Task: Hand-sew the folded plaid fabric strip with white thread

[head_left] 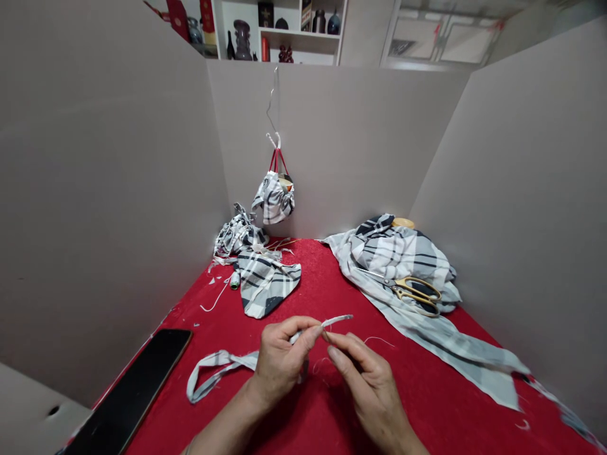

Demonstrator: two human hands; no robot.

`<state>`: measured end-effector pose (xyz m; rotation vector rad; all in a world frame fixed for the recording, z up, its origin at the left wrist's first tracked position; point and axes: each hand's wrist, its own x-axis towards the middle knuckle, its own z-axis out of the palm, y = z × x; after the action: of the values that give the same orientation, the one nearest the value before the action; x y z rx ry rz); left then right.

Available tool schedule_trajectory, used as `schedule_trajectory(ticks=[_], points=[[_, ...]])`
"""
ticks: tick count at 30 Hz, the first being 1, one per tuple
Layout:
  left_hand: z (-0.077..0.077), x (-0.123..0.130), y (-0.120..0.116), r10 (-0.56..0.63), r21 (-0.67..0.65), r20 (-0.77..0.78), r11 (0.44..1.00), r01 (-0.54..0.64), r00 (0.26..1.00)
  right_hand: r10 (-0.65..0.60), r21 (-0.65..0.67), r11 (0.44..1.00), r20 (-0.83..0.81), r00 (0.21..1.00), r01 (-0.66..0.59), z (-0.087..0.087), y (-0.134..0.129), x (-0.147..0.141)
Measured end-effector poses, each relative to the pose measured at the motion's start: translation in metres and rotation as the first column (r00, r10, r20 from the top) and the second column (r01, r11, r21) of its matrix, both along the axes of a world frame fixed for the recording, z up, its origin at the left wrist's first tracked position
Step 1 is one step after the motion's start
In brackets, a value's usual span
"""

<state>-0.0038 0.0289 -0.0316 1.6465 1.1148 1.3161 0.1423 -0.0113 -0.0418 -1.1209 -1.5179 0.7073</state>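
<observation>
My left hand [283, 357] pinches a narrow folded strip of pale fabric [338, 320] between thumb and forefinger. The strip's free end points right, and its other part trails out at the left as a loose loop [194, 377] on the red cloth. Close on the right, my right hand [363, 373] has thumb and fingers closed near the strip, by a thin thing at the left fingertips that is too small to make out. A fine light thread [379, 341] curves over the cloth beyond the right fingers.
Gold-handled scissors [417, 291] rest on a plaid fabric heap [408, 253] at the back right. Plaid scraps [268, 284] and a thread spool [235, 280] lie back left. A phone [137, 385] is front left. A plaid bag [275, 199] hangs at the back panel.
</observation>
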Motion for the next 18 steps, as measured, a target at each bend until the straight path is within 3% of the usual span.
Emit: schedule_trajectory(ticks=[7,11,15,18], points=[[-0.002,-0.003,0.002,-0.026,0.143,-0.085,0.989,0.038,0.996,-0.049,0.115,0.993,0.2,0.979,0.027,0.0,-0.002,0.005],[-0.004,-0.004,0.003,-0.058,0.312,-0.198,0.943,0.119,0.978,-0.131,0.222,0.974,0.344,0.93,0.055,-0.001,-0.006,0.008],[-0.003,-0.008,0.007,-0.126,0.406,-0.315,0.878,0.253,0.941,-0.073,0.197,0.98,0.438,0.896,-0.016,0.0,-0.006,0.015],[-0.002,-0.01,0.009,-0.172,0.384,-0.336,0.873,0.302,0.926,-0.045,0.229,0.971,0.428,0.903,-0.061,-0.002,-0.004,0.018]])
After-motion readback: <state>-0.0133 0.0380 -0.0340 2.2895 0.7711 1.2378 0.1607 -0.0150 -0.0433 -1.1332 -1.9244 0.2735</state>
